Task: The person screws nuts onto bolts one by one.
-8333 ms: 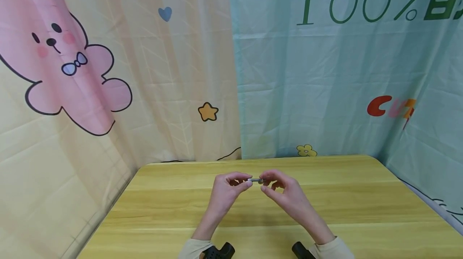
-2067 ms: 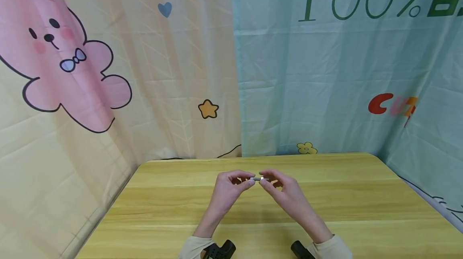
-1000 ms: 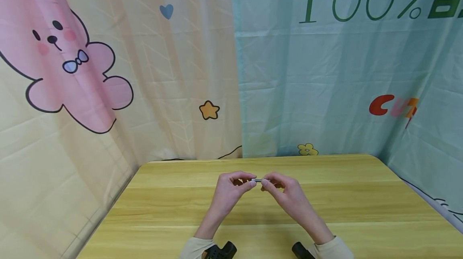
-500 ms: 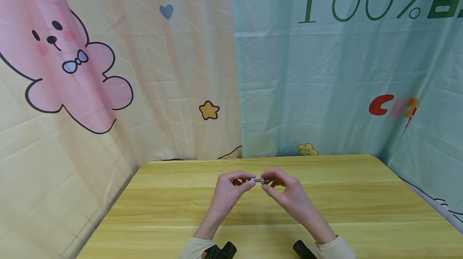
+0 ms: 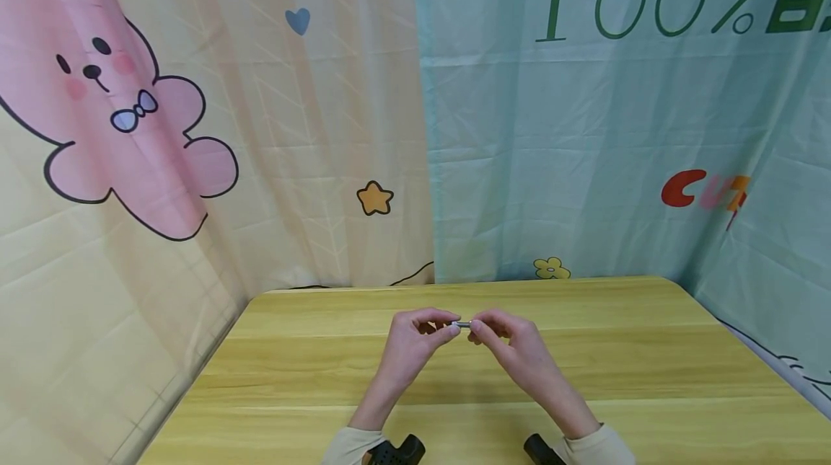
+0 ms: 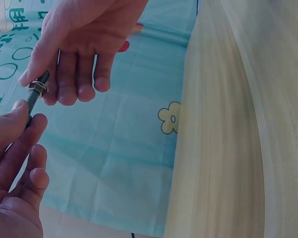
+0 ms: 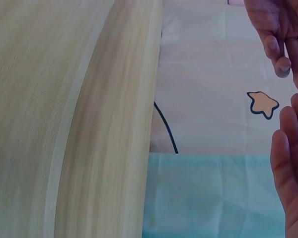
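Observation:
A small metal bolt (image 5: 464, 324) is held level between the two hands, above the table. My left hand (image 5: 415, 339) pinches its head end between thumb and fingers. The threaded shank (image 6: 33, 103) shows in the left wrist view, with a hex nut (image 6: 38, 88) sitting on it near the tip. My right hand (image 5: 513, 342) pinches at the nut with thumb and forefinger, its other fingers hanging loose below. In the right wrist view only fingers of the right hand (image 7: 293, 158) and left hand (image 7: 283, 34) appear at the right edge; the bolt is out of frame.
The wooden table (image 5: 324, 378) spreads beneath both hands. Behind it hang a cream curtain (image 5: 273, 162) with a pink bear and a blue-green curtain (image 5: 552, 148) with printed lettering. Each wrist carries a black camera mount, such as the left one (image 5: 397, 449).
The right thumb and fingers part from the nut half a second ago and are back together on it now, covering it from the head view. The left hand holds the bolt still throughout.

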The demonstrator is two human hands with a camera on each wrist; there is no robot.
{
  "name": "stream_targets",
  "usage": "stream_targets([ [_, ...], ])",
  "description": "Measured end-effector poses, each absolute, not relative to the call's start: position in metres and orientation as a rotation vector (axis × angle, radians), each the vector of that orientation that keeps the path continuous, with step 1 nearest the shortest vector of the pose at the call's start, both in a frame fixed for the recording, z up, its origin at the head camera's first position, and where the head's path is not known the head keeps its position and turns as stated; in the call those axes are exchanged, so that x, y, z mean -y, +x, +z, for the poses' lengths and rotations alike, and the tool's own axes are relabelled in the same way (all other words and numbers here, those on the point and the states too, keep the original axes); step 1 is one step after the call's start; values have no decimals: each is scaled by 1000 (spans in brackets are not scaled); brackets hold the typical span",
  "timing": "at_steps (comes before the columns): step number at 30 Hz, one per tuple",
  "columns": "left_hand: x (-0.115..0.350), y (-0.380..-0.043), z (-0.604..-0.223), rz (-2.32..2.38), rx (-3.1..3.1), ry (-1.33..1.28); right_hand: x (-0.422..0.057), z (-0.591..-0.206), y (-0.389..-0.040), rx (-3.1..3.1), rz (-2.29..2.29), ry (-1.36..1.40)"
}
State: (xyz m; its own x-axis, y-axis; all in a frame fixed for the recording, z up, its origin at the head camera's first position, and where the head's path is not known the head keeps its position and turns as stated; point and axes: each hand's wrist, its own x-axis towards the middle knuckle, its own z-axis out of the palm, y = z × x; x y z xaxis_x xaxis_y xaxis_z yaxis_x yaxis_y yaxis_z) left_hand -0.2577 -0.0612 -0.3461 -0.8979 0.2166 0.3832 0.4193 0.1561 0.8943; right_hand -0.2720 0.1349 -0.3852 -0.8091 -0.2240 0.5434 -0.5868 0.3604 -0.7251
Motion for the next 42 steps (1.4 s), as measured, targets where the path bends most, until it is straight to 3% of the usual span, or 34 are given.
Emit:
stream_targets([
  [7, 61, -258, -347, -1853, 2244, -634, -136, -386, -272, 2303, 1476, 675],
  [19, 62, -258, -348, -1871, 2235, -625, -137, -384, -273, 2174, 1392, 872],
  [42, 60, -258, -347, -1859, 2236, -632, -135, -384, -272, 2337, 1427, 650],
])
